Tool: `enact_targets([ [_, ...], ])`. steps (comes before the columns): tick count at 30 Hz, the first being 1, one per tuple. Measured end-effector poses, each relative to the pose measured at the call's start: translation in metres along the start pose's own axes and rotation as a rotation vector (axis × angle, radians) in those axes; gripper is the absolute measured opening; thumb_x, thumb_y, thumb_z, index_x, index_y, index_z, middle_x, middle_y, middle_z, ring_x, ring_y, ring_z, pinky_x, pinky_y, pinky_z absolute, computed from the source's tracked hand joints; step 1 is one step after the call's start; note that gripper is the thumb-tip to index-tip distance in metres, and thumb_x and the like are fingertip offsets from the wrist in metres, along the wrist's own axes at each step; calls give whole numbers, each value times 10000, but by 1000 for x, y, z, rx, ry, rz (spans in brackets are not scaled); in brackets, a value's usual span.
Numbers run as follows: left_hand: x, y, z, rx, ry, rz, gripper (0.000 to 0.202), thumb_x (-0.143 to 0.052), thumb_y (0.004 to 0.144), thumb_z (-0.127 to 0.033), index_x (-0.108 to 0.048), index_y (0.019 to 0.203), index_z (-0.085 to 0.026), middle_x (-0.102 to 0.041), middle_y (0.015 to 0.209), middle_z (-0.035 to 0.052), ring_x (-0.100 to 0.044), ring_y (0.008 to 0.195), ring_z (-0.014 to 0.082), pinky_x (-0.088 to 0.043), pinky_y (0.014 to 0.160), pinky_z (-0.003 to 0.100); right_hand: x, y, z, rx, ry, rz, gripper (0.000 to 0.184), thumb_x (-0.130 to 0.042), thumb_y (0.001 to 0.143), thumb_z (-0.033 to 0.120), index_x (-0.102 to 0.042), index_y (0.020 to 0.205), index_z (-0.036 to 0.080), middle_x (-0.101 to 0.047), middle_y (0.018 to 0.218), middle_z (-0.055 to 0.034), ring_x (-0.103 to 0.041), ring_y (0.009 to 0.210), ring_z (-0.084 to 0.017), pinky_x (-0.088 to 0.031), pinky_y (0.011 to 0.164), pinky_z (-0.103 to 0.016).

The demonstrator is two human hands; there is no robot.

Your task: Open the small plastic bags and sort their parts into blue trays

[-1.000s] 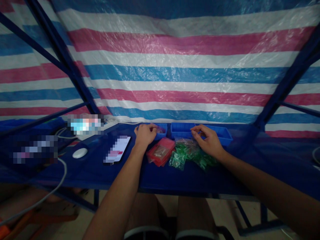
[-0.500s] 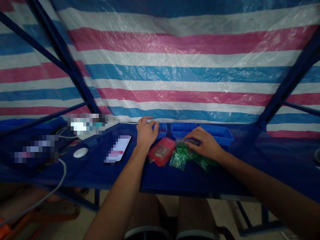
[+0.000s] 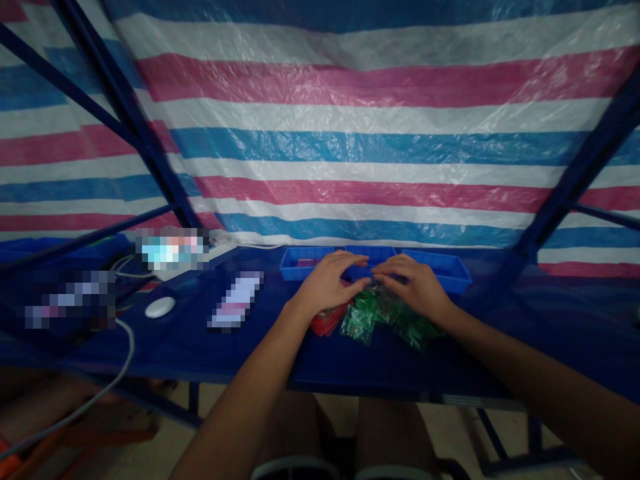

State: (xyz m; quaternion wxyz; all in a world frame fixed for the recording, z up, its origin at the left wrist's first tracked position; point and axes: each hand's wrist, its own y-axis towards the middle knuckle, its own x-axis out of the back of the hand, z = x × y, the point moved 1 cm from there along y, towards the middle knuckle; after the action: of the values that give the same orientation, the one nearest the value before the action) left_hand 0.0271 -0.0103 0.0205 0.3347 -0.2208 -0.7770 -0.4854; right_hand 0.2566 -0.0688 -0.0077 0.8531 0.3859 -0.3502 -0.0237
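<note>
My left hand (image 3: 327, 283) lies over the red packets (image 3: 327, 323) and reaches toward a heap of clear bags filled with green parts (image 3: 385, 313). Its fingers are stretched toward the right. My right hand (image 3: 415, 283) rests on top of the green bags, fingers curled and pinching at a bag's top edge. The fingertips of both hands nearly meet above the bags. Behind them a row of shallow blue trays (image 3: 440, 267) stands on the dark blue table (image 3: 200, 340); the left tray (image 3: 300, 263) holds a few small parts.
A phone (image 3: 235, 300) lies left of my hands, with a white mouse (image 3: 160, 307) farther left and a grey cable (image 3: 90, 393) hanging off the table's front. A striped tarp (image 3: 350, 133) and dark blue frame bars (image 3: 125, 113) close in the back and sides.
My left hand left the left blue tray and swung right, over the red packets, to the green bags. My right hand stayed on the green bags.
</note>
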Motion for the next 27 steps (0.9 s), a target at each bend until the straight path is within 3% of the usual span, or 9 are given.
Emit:
enact_targets([
  [3,-5,2,-4,66,-61,12,509,-760,912,-383,-645,1397,-278,-747,1313,68,-690,1238,261,-511,1106,467,-1,1,4,-65,148,-73,165,-694,987,382,-820,1080,329,-773,1027,-53,-706,967,-259,-577,882,-454],
  [8,-7,6,-12,119,-181,-14,278,-679,960,-278,-727,1232,-244,-811,1116,34,-771,1036,213,-583,972,365,-6,0,8,-173,297,-118,165,-745,945,408,-815,1040,294,-770,1031,-59,-724,952,-242,-595,843,-409],
  [13,-6,6,-15,128,-199,-78,340,-689,920,-216,-677,1259,-226,-807,1068,33,-766,1013,212,-576,977,370,-12,0,3,-322,515,-139,279,-830,856,393,-759,1086,254,-789,1059,-68,-749,931,-234,-628,852,-404],
  [20,-8,7,-19,89,-196,-106,427,-682,851,-138,-613,1263,-228,-786,1025,21,-755,986,203,-557,963,376,-14,-1,7,-333,555,-128,300,-819,850,405,-721,1085,247,-779,1036,-72,-748,924,-233,-640,826,-389],
  [27,-8,9,-25,101,-240,-76,443,-688,799,-101,-610,1217,-227,-749,962,-9,-712,907,168,-544,895,318,-18,-4,14,-292,516,-96,302,-776,862,303,-648,1132,263,-720,1073,-51,-715,900,-204,-611,808,-351],
])
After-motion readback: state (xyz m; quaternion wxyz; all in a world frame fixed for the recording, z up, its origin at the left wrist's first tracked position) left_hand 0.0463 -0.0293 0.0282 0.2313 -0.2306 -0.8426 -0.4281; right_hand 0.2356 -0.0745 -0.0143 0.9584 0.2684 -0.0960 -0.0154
